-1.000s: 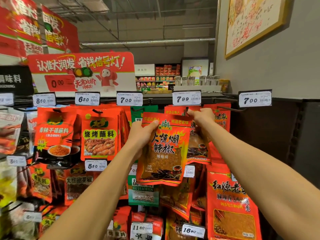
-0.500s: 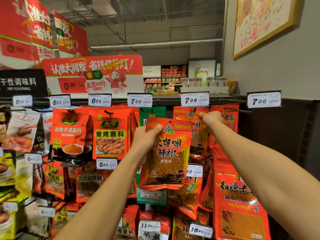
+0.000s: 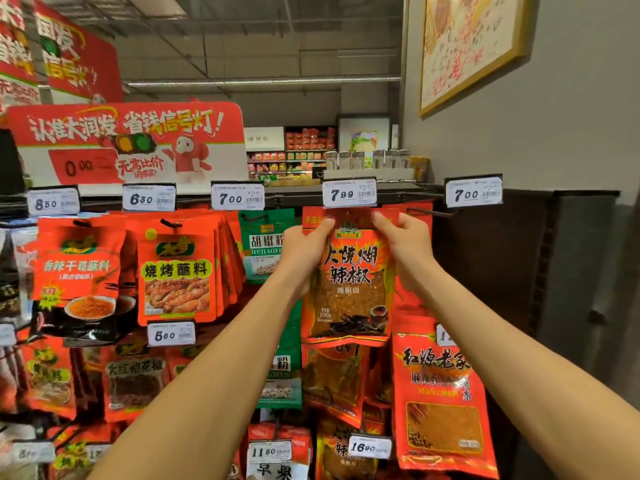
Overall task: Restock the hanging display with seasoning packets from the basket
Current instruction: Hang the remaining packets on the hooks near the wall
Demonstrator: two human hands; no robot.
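Observation:
A red chili powder packet (image 3: 349,285) with black lettering and a clear window hangs straight, its top edge just under the 7.99 price tag (image 3: 349,193). My left hand (image 3: 304,251) grips its upper left edge, thumb on the front. My right hand (image 3: 403,242) pinches the upper right corner. Both hands are raised to the hook behind that tag; the hook's tip is hidden by the tag. More red packets hang behind and below the held one. The basket is out of view.
Rows of hooks carry orange-red packets (image 3: 176,271) at left and a green pepper packet (image 3: 263,244) beside my left hand. An empty hook (image 3: 429,212) juts out under the 7.00 tag (image 3: 473,192) at right. A dark panel and grey wall bound the right side.
My left hand has carried the packet up and to the right, under the 7.99 tag. My right hand left the hanging packets and now pinches the packet's top right corner.

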